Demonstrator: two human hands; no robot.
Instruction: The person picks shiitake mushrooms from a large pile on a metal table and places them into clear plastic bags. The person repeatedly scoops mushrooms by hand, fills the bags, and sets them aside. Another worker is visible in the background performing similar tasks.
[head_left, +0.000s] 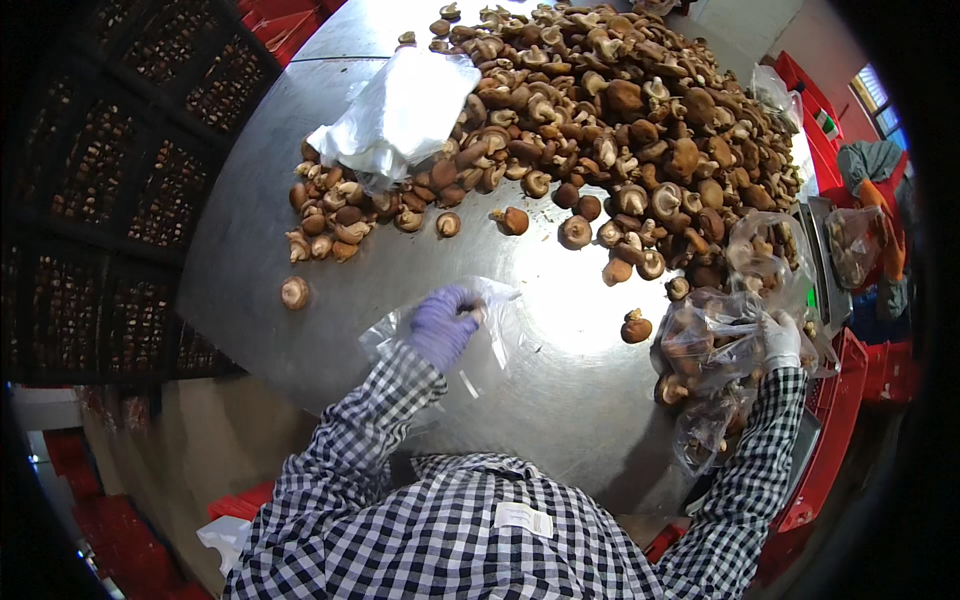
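Observation:
My left hand (444, 328), in a purple glove, grips an unfilled clear plastic bag (501, 330) over the metal table (480, 427), with what looks like a mushroom between the fingers. At the right, my right hand (781, 341), in a white glove, holds the gathered top of a clear bag of mushrooms (694, 345). Another filled bag (765, 247) sits just beyond it, and one more (709, 435) lies nearer my body. A large heap of shiitake mushrooms (600, 97) covers the far side of the table. A stack of clear plastic bags (409, 105) rests against the heap's left side.
Black crates of mushrooms (97, 165) are stacked at the left. A red plastic crate (832, 435) stands by the right table edge, near a scale (825, 262). A co-worker in orange gloves (877, 217) holds a mushroom bag at the right. Loose mushrooms (294, 292) lie about the table.

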